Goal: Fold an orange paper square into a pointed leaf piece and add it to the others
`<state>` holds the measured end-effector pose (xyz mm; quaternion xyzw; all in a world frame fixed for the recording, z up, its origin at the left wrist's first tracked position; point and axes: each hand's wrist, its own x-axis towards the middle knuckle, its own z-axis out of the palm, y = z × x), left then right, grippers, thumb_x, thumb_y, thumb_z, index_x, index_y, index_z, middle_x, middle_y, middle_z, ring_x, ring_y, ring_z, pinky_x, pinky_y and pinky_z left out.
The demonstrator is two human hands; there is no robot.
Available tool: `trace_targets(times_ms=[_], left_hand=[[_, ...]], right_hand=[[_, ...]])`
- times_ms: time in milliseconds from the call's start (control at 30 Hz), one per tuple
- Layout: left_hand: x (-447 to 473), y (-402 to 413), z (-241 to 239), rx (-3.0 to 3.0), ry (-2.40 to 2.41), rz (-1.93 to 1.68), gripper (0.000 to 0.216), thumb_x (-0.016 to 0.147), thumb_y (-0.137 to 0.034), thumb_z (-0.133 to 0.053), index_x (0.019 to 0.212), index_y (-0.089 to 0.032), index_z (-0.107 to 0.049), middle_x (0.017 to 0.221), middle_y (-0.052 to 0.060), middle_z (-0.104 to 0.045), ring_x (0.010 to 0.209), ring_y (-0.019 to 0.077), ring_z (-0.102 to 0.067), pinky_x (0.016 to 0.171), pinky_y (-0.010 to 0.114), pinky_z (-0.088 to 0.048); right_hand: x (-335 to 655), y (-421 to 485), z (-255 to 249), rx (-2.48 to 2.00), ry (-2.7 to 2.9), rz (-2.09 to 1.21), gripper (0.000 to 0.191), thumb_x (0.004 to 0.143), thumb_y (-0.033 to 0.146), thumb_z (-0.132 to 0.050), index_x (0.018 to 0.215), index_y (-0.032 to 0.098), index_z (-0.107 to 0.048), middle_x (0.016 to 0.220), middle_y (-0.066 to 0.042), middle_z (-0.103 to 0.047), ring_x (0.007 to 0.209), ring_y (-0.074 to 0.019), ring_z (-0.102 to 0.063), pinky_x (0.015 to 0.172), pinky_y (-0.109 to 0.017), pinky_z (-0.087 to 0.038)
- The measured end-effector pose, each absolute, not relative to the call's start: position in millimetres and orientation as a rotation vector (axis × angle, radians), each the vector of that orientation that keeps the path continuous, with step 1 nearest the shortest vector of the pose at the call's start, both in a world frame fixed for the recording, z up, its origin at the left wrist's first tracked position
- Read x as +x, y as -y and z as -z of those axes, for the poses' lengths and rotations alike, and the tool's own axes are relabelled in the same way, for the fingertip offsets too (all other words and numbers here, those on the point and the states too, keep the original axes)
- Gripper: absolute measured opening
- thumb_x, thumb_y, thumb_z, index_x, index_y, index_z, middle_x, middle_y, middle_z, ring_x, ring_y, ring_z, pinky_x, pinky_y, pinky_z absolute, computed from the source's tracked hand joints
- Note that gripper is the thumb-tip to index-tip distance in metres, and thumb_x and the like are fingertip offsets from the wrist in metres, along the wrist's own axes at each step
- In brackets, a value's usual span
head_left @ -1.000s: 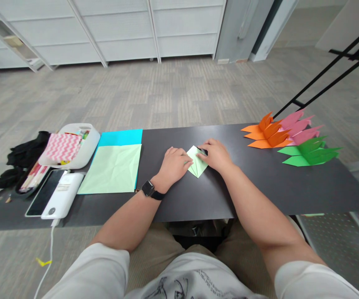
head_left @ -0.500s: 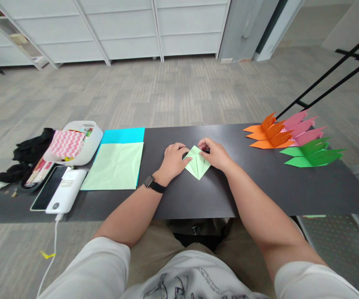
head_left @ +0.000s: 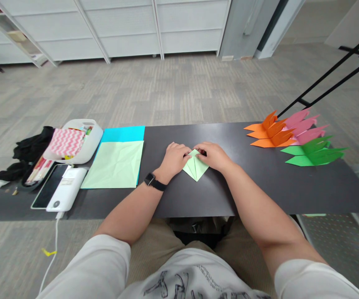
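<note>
A small light-green folded paper [head_left: 196,167], diamond-shaped with creases running to its near point, lies on the dark table [head_left: 191,199]. My left hand [head_left: 177,158] closes on its left edge, thumb on top. From the other side my right hand [head_left: 213,155] grips the upper right edge, its fingers curled over the far part. The paper's far corner is partly covered by my fingertips. A black watch [head_left: 154,182] is on my left wrist.
Left of my hands lie light-green sheets [head_left: 113,166] over blue paper [head_left: 125,133]. Farther left are a white basket [head_left: 94,141], a phone [head_left: 50,187], a white power bank [head_left: 66,190] and black cloth [head_left: 31,145]. Orange [head_left: 269,132], pink [head_left: 306,128] and green folded papers [head_left: 314,153] stand at right.
My right hand has shifted slightly left, and its fingers now cover more of the paper's far part. Both hands are closer together at the far corner.
</note>
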<state>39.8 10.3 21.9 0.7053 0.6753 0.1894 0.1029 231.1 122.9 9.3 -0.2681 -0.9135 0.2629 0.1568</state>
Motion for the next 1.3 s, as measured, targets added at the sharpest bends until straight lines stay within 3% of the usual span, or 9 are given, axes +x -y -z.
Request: trace_targets(times_ms=[267,600,767,833,967,1033,1300], left_hand=[[41.7,-17.0,-19.7,2.095,-2.056,-0.513,0.012,0.104,-0.029,-0.067,0.1,-0.024,-0.077,0.107,0.007,-0.075,0.104,0.0268,-0.064,0.105,0.046,-0.045],[41.2,-16.3,-18.4,2.089,-2.057,-0.512,0.011,0.104,-0.025,-0.064,0.102,-0.024,-0.075,0.108,0.006,-0.075,0.105,0.0266,-0.063,0.104,0.045,-0.045],[43.0,-10.3,-27.0,2.049,-2.089,-0.623,0.021,0.1,-0.02,-0.067,0.12,-0.025,-0.07,0.119,0.007,-0.072,0.112,0.0277,-0.062,0.104,0.045,-0.046],[42.0,-7.3,-29.0,2.102,-2.048,-0.589,0.018,0.1,-0.022,-0.067,0.117,-0.025,-0.072,0.122,0.007,-0.071,0.114,0.0286,-0.061,0.105,0.045,-0.045],[37.3,-3.5,-26.7,2.179,-1.942,-0.481,0.019,0.102,-0.032,-0.067,0.117,-0.027,-0.077,0.123,0.007,-0.071,0.113,0.0296,-0.061,0.107,0.047,-0.044],[34.9,-3.2,-23.8,2.178,-1.933,-0.468,0.023,0.102,-0.035,-0.068,0.122,-0.028,-0.077,0.124,0.007,-0.071,0.113,0.0293,-0.062,0.107,0.047,-0.044],[35.0,-4.7,-20.0,2.14,-1.963,-0.493,0.023,0.101,-0.036,-0.071,0.121,-0.027,-0.079,0.124,0.007,-0.072,0.112,0.029,-0.062,0.106,0.046,-0.045]], right_hand=[[230.8,-122.6,-11.9,-0.838,2.686,-0.581,0.013,0.091,0.015,-0.065,0.095,0.024,-0.074,0.091,-0.004,-0.069,0.088,-0.022,-0.063,0.082,-0.034,-0.042],[231.1,-123.4,-10.4,-0.846,2.685,-0.58,0.009,0.091,0.016,-0.065,0.092,0.024,-0.071,0.092,-0.004,-0.068,0.087,-0.0221,-0.061,0.081,-0.034,-0.042],[231.9,-123.0,-8.2,-0.879,2.567,-0.602,0.026,0.087,0.016,-0.071,0.112,0.025,-0.068,0.104,-0.005,-0.069,0.096,-0.0248,-0.064,0.087,-0.037,-0.046],[232.3,-123.0,-8.2,-0.886,2.53,-0.588,0.032,0.087,0.016,-0.073,0.116,0.026,-0.067,0.11,-0.007,-0.069,0.1,-0.0259,-0.064,0.09,-0.039,-0.047],[232.4,-123.7,-9.3,-0.857,2.588,-0.571,0.017,0.09,0.013,-0.066,0.1,0.025,-0.074,0.101,-0.007,-0.069,0.094,-0.0248,-0.064,0.087,-0.037,-0.047],[232.3,-124.1,-9.7,-0.842,2.627,-0.594,0.019,0.091,0.01,-0.063,0.093,0.024,-0.076,0.095,-0.006,-0.069,0.089,-0.0231,-0.064,0.084,-0.036,-0.047],[235.2,-125.4,-9.2,-0.838,2.644,-0.658,0.016,0.092,0.015,-0.068,0.097,0.024,-0.08,0.097,-0.006,-0.072,0.089,-0.0223,-0.066,0.084,-0.035,-0.048]])
